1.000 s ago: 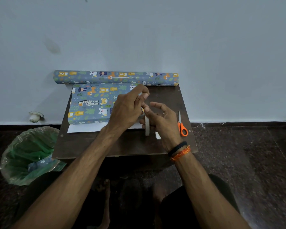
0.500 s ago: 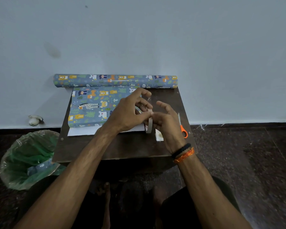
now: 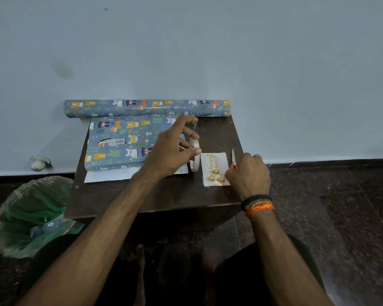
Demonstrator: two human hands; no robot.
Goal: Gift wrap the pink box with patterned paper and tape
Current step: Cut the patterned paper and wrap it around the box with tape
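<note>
My left hand (image 3: 168, 151) pinches the tape roll (image 3: 194, 155) upright at the wrapped box's (image 3: 119, 142) right edge, mid-table (image 3: 119, 195). Bare room along the near edge. My right hand (image 3: 249, 173) has left the tape, now curled on the scissors (image 3: 233, 159), uncovering the card (image 3: 215, 168).

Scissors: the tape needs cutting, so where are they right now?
In the head view, the orange-handled scissors lie on the table's right side, beside the small card, with the right hand on their handles.
</note>
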